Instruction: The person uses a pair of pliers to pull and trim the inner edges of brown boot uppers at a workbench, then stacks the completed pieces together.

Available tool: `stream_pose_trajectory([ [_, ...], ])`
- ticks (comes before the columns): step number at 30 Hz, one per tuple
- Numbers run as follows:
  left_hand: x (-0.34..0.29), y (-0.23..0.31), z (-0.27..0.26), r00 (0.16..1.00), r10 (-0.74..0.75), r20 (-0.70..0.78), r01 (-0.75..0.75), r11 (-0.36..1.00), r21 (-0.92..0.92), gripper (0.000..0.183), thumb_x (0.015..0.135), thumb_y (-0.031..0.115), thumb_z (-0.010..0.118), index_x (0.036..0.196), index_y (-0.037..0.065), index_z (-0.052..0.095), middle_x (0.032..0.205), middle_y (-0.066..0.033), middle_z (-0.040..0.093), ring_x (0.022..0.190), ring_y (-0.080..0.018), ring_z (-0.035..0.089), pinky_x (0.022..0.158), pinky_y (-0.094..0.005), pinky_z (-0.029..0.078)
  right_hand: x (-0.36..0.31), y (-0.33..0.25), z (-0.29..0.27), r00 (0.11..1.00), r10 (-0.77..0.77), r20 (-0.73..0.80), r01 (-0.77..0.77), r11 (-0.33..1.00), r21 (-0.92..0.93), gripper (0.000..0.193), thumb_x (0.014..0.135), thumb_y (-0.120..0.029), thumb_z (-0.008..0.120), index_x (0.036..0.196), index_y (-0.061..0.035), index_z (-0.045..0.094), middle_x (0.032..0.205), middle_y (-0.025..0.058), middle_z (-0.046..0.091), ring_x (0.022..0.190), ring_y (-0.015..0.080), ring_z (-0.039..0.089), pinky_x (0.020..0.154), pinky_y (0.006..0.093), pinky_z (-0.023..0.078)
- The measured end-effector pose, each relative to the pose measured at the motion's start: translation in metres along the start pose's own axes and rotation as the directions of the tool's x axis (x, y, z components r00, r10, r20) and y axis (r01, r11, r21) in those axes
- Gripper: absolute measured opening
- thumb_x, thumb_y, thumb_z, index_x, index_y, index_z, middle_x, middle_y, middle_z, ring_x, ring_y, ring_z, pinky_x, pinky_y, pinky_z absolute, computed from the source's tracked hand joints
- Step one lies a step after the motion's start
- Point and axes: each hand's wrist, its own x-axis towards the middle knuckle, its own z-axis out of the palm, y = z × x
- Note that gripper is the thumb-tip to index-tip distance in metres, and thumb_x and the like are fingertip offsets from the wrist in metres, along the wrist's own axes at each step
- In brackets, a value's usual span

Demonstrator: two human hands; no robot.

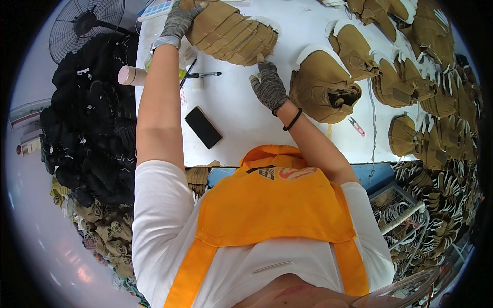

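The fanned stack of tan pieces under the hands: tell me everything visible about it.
The fanned stack of tan pieces lies flat on the white table, near its far edge. It is a row of overlapping, flat, cut shapes that look like suede or fabric, some edged in white. The gloved left hand rests on its far left end; the gloved right hand touches its near right edge with the fingers.
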Motion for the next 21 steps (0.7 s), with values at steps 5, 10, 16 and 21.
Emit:
stream_pose_trajectory([
  [5, 0.006, -0.01, 0.004, 0.999, -0.032, 0.038, 0.036, 0.994, -0.1, 0.039, 0.078, 0.035, 0.07, 0.105, 0.006, 0.064, 0.097, -0.012, 0.068, 0.087, -0.0223, 0.064, 0.078, -0.0348, 0.05, 0.005, 0.009, 0.009, 0.982, 0.188, -0.008, -0.15, 0.808, 0.569, 0.056, 0.085, -0.022, 0.065, 0.131, 0.0031, 0.044, 0.125, 0.0191, 0.051, 0.11, 0.0264, 0.052, 0.096, 0.0338, 0.042],
  [10, 0.006, -0.038, 0.005, 0.991, -0.106, 0.082, 0.122, 0.968, -0.219, 0.054, 0.077, 0.04, 0.074, 0.115, 0.004, 0.06, 0.102, -0.0094, 0.067, 0.089, -0.0188, 0.063, 0.08, -0.0328, 0.051, 0.019, -0.03, -0.018, 0.874, 0.463, 0.147, -0.322, 0.327, 0.888, 0.052, 0.085, -0.023, 0.07, 0.128, -0.0006, 0.051, 0.116, 0.0075, 0.057, 0.101, 0.0159, 0.052, 0.094, 0.0278, 0.037],
  [16, 0.001, -0.031, 0.007, 0.989, -0.15, -0.004, 0.146, 0.969, -0.197, 0.051, 0.076, 0.039, 0.075, 0.109, 0.001, 0.062, 0.096, -0.0095, 0.067, 0.086, -0.0176, 0.062, 0.077, -0.0326, 0.051, 0.048, -0.03, 0.011, 0.776, 0.63, -0.042, -0.188, 0.294, 0.937, 0.049, 0.075, -0.021, 0.08, 0.112, -0.0009, 0.055, 0.109, 0.009, 0.06, 0.096, 0.0195, 0.053, 0.088, 0.0315, 0.043],
  [21, -0.012, 0.008, -0.001, 0.977, -0.209, 0.051, 0.215, 0.944, -0.25, 0.057, 0.073, 0.037, 0.078, 0.112, 0.002, 0.058, 0.1, -0.0112, 0.066, 0.089, -0.02, 0.063, 0.08, -0.0336, 0.051, 0.051, -0.025, 0.013, 0.757, 0.646, -0.103, -0.317, 0.5, 0.806, 0.064, 0.074, -0.034, 0.08, 0.116, 0.0025, 0.05, 0.107, 0.0112, 0.056, 0.098, 0.0209, 0.053, 0.089, 0.0326, 0.044],
])
